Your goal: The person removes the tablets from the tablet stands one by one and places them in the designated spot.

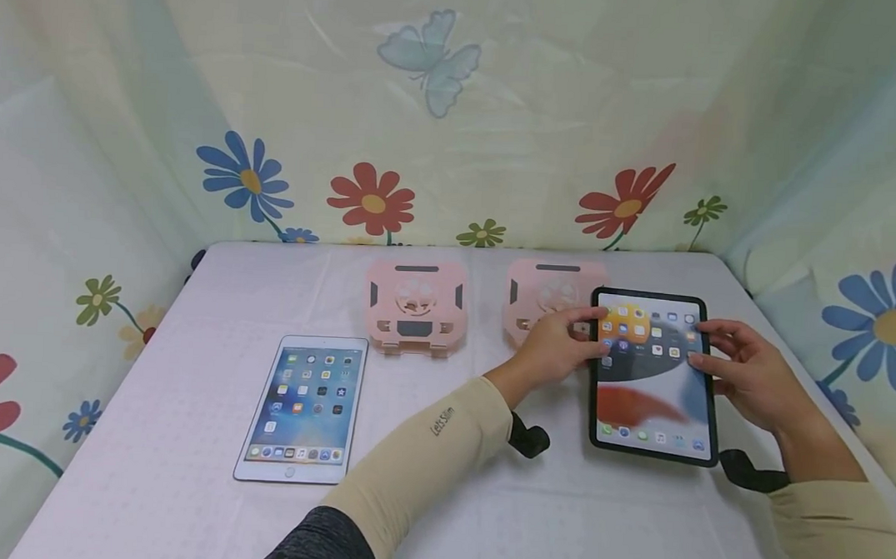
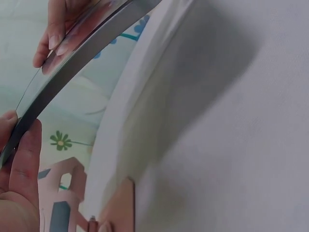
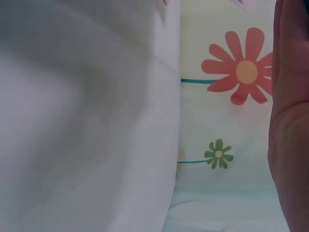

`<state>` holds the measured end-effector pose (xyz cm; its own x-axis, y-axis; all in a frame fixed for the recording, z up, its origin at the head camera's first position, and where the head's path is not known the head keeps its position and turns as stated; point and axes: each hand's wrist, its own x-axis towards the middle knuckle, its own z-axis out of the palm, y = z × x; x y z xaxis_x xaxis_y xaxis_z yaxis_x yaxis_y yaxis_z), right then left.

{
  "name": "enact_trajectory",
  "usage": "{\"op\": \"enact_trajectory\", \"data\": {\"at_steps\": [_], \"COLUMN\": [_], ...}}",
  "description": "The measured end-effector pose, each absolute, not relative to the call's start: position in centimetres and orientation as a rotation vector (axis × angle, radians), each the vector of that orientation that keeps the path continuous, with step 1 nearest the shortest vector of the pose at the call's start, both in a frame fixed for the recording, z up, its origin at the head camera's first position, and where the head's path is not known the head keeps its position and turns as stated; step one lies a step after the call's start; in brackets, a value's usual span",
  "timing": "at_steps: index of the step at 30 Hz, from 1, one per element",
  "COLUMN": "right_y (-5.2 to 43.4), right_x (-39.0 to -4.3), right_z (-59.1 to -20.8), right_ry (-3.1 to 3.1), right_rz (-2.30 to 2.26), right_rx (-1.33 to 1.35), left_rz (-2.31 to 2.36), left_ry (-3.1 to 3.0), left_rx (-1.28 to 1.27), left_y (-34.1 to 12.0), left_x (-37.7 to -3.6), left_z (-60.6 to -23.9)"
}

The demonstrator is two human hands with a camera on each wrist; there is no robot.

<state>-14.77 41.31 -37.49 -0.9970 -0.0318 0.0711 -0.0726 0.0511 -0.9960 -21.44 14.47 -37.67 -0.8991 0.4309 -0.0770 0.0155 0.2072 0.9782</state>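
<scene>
Black-framed tablet [image 1: 652, 380], white tablet [image 1: 303, 407], pink stands [image 1: 415, 305], flower-patterned curtain [image 1: 424, 128].

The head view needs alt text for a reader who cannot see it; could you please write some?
Two hands grip the side edges of a black tablet over a white table. Two pink stands sit behind; a white tablet lies flat to the left.

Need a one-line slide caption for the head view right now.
Both hands, left hand and right hand, grip the black tablet by its side edges above the white table.
</scene>
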Motion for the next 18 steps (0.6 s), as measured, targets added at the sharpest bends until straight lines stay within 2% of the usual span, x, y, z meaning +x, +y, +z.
{"op": "enact_trajectory", "data": {"at_steps": [18], "right_y": [43.5], "right_x": [-14.3], "right_z": [-38.7], "right_ry": [-2.43], "right_rz": [2.02], "right_rx": [0.046], "left_rz": [1.707], "left_ry": [2.121], "left_rx": [0.433], "left_y": [16.3], "left_x": [-20.5], "left_z": [-38.9]}}
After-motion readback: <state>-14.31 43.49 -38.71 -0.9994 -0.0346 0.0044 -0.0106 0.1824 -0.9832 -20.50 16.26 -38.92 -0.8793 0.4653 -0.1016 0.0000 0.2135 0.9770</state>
